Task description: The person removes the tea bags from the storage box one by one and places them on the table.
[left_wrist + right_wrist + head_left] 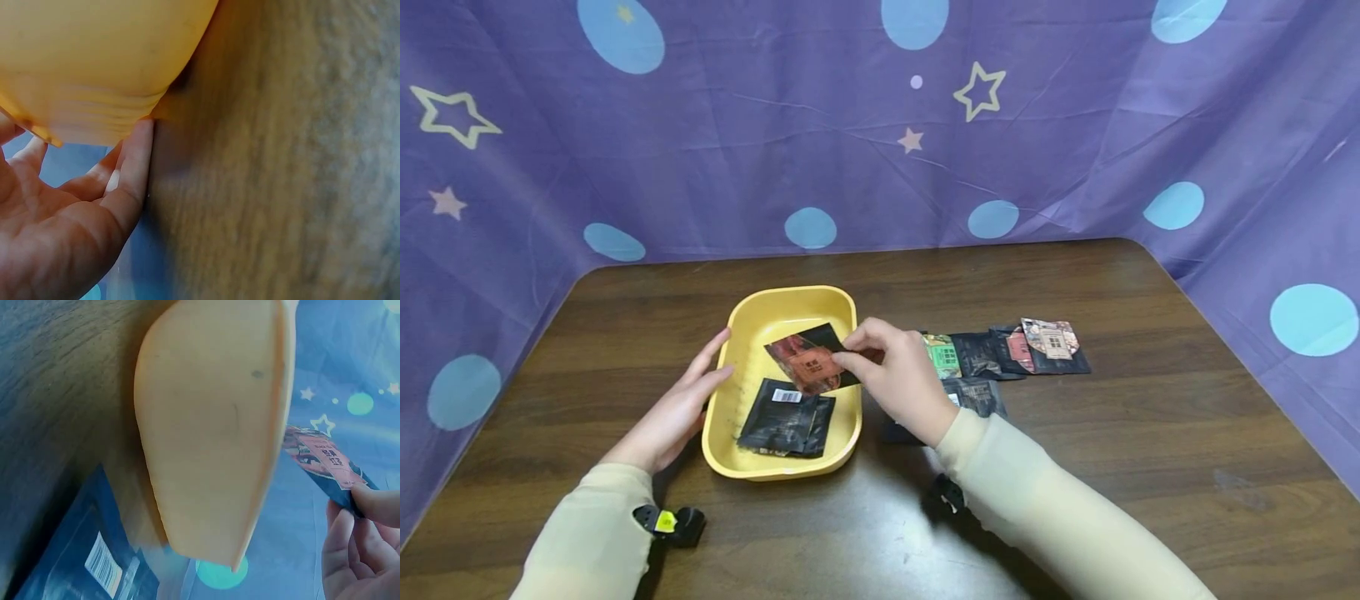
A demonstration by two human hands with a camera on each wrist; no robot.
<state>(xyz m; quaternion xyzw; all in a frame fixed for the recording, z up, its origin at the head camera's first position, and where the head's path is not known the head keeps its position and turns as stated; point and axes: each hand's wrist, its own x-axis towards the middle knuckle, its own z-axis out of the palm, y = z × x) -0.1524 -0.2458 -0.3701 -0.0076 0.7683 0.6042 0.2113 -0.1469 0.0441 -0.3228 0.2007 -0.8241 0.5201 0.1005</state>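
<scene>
My right hand [901,372] pinches a black sachet with a reddish label [812,360] by one corner, between thumb and fingers. The sachet hangs tilted above the yellow tub [721,454]; the right wrist view shows it beyond the tub's rim. Inside the tub lie black sachets [781,419], the top one with a white barcode label. At the tub's left side is my left hand [673,417], its fingers extended. In the left wrist view, that hand [75,219] has fingertips against the outer wall, low by the table.
Right of the tub, a row of overlapping sachets lies on the wooden table [1150,417], including a green-labelled one [945,354] and a pale floral one [1054,343]. More dark sachets [977,396] lie in front, partly behind my right hand. A purple curtain [850,167] hangs behind the table.
</scene>
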